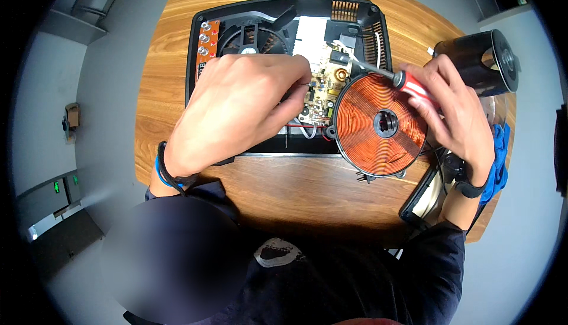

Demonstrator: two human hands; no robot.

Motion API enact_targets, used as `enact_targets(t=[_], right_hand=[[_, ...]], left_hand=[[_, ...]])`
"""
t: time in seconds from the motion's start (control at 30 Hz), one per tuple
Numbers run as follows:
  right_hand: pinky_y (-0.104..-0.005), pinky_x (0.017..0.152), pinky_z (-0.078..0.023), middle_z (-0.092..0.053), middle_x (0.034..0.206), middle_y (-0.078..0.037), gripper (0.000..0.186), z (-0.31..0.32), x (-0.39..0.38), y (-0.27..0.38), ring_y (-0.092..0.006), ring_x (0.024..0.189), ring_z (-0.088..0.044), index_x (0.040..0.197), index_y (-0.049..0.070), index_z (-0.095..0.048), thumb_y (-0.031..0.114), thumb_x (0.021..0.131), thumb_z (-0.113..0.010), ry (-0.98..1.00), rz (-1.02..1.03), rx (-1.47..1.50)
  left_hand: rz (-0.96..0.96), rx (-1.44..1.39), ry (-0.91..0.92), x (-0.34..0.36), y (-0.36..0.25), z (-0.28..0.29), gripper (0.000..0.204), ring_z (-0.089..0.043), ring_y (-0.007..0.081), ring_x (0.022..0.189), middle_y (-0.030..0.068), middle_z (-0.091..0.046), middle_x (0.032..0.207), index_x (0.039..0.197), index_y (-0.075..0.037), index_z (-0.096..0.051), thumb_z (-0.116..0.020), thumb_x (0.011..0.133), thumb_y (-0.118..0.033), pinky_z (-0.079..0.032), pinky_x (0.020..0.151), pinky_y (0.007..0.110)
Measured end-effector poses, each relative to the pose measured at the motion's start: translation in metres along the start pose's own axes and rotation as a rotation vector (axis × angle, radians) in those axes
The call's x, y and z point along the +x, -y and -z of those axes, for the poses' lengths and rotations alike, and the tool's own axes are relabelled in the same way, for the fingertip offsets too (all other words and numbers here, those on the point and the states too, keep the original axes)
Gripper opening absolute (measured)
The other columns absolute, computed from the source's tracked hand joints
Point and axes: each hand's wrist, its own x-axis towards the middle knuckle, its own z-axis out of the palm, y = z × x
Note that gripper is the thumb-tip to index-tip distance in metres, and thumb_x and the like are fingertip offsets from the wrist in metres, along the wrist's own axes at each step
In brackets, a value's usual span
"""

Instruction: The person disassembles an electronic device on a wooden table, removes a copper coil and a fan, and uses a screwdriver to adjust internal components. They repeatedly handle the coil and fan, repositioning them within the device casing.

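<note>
My left hand is curled over the open black appliance housing, covering the left of the circuit board; what its fingertips hold is hidden. My right hand grips a red-handled screwdriver, whose shaft reaches leftward to the upper part of the board, beside white wires. The flat copper coil lies at the housing's right front, under my right hand. Behind my left hand sit a fan, an orange button board and a pale heat sink.
On the wooden table, a glossy black cylinder stands at back right. Blue cloth, a dark-rimmed panel and cables lie at the right edge. Beyond the table are grey floor and wall units.
</note>
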Motion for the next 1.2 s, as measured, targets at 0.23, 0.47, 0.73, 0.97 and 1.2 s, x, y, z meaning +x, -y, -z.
enact_targets(t=[0.23, 0.47, 0.73, 0.97, 1.2], right_hand=[[-0.0473, 0.081, -0.062, -0.062, 0.115, -0.015, 0.049, 0.004, -0.003, 0.022, -0.0357, 0.094, -0.072, 0.152, 0.009, -0.078, 0.023, 0.105, -0.081, 0.01, 0.084, 0.041], [-0.0474, 0.077, -0.061, -0.062, 0.115, -0.013, 0.046, 0.005, -0.003, 0.025, -0.0342, 0.091, -0.072, 0.152, 0.011, -0.078, 0.024, 0.108, -0.08, -0.008, 0.111, 0.017], [-0.0477, 0.08, -0.062, -0.064, 0.117, -0.015, 0.046, 0.005, -0.004, 0.027, -0.0349, 0.093, -0.073, 0.149, 0.008, -0.079, 0.025, 0.107, -0.081, 0.028, 0.102, 0.024], [-0.0478, 0.079, -0.062, -0.065, 0.117, -0.015, 0.046, 0.003, -0.004, 0.025, -0.035, 0.093, -0.074, 0.149, 0.008, -0.079, 0.023, 0.106, -0.082, 0.027, 0.103, 0.003], [-0.048, 0.079, -0.063, -0.065, 0.117, -0.014, 0.046, 0.002, -0.004, 0.024, -0.0346, 0.093, -0.074, 0.15, 0.009, -0.079, 0.022, 0.106, -0.081, 0.037, 0.104, -0.006]], left_hand=[[-0.062, 0.013, -0.037, -0.001, 0.0, -0.003, 0.012, -0.079, 0.0409, 0.087, 0.0163, -0.081, 0.096, 0.11, -0.007, -0.08, -0.082, 0.105, -0.018, -0.061, 0.075, 0.049], [-0.11, 0.007, -0.061, -0.001, 0.001, -0.006, 0.012, -0.078, 0.0408, 0.086, 0.0148, -0.078, 0.095, 0.107, -0.004, -0.077, -0.074, 0.107, -0.016, -0.06, 0.069, 0.052], [-0.122, 0.011, -0.056, -0.001, 0.0, -0.005, 0.012, -0.078, 0.0403, 0.086, 0.0144, -0.078, 0.095, 0.108, -0.004, -0.076, -0.075, 0.107, -0.016, -0.061, 0.069, 0.051], [-0.145, 0.012, -0.074, -0.001, 0.001, -0.007, 0.013, -0.078, 0.0397, 0.087, 0.0136, -0.078, 0.096, 0.108, -0.003, -0.076, -0.076, 0.107, -0.016, -0.06, 0.069, 0.051], [-0.139, 0.011, -0.054, -0.001, 0.0, -0.006, 0.013, -0.08, 0.0401, 0.09, 0.0146, -0.082, 0.104, 0.111, -0.005, -0.081, -0.085, 0.102, -0.013, -0.063, 0.076, 0.047]])
